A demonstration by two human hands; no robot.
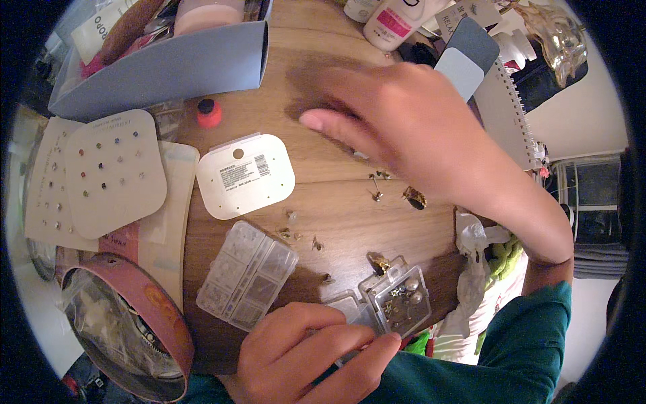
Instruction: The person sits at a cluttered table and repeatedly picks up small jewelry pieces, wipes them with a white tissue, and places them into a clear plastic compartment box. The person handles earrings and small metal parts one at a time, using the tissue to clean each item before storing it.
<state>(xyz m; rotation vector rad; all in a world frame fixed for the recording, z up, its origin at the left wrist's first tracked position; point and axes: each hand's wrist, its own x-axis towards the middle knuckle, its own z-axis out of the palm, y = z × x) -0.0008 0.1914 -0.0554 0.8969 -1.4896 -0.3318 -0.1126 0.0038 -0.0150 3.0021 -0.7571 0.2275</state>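
My left hand (313, 353) grips the lower edge of a small clear plastic box (404, 303), which holds pearl studs and other small earrings. A further clear plastic piece (344, 304) shows beside that box, partly behind my fingers. My right hand (388, 111) reaches across above the table, blurred, its thumb apart from the forefinger and nothing visible between them. Below its wrist lie a dark-stone earring (415, 198) and a stud earring (376, 189). A gold-coloured earring (379, 263) rests against the box's upper edge. To its left is a compartmented clear plastic case (247, 275).
A white earring card (245, 177) lies mid-table, near a red bottle with a black cap (209, 112). Stud earring cards (116, 174) overlap at left. A pink round band (166, 323), a blue box (166, 70), a spiral notebook (504, 116) and bottles (393, 25) edge the table.
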